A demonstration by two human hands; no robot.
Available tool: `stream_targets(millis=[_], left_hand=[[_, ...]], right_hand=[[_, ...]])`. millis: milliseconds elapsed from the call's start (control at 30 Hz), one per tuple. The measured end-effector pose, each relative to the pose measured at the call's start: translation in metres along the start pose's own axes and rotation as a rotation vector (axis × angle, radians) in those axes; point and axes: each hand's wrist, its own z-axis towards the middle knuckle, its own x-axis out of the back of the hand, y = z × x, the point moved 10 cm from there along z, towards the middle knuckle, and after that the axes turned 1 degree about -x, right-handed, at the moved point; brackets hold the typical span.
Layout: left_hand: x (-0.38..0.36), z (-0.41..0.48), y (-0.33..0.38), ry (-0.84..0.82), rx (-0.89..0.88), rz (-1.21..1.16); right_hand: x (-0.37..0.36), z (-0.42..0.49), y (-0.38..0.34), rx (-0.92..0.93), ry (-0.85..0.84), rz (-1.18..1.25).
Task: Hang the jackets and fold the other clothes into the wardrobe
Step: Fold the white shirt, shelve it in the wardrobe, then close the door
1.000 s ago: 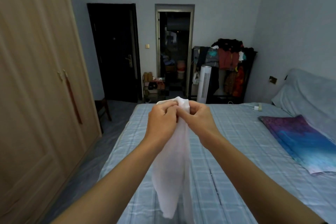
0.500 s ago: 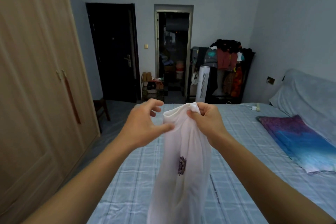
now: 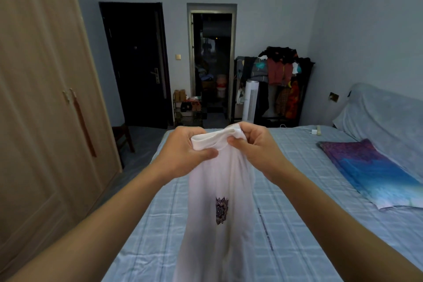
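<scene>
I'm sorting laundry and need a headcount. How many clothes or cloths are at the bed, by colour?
White shirt: 1, gripped by the left hand and the right hand
Purple and blue cloth: 1, lying on the bed
Total: 2

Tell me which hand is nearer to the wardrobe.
Left. The left hand grips the white shirt on the wardrobe side; the right hand grips it farther away.
</scene>
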Motion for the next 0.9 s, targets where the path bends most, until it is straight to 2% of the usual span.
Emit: stream_targets(millis=[133, 267, 433, 533, 700, 800, 900], left_hand=[[0.001, 0.007, 0.009, -0.040, -0.018, 0.035], [0.004, 0.014, 0.013, -0.035, -0.011, 0.075], [0.013, 0.021, 0.013, 0.021, -0.006, 0.108], [0.020, 0.024, 0.014, 0.043, -0.004, 0.127], [0.033, 0.025, 0.017, 0.069, -0.017, 0.141], [0.039, 0.024, 0.021, 0.081, -0.036, 0.142], [0.042, 0.023, 0.025, 0.086, -0.047, 0.150]], right_hand=[[0.004, -0.008, 0.008, 0.024, -0.013, 0.045], [-0.002, -0.022, 0.032, -0.027, -0.025, 0.119], [-0.008, -0.041, 0.079, -0.102, 0.030, -0.014], [-0.009, -0.051, 0.102, -0.131, 0.091, 0.004], [-0.006, -0.068, 0.113, -0.047, 0.248, -0.002], [-0.014, -0.074, 0.109, 0.069, 0.242, -0.087], [-0.023, -0.074, 0.110, 0.059, 0.209, -0.133]])
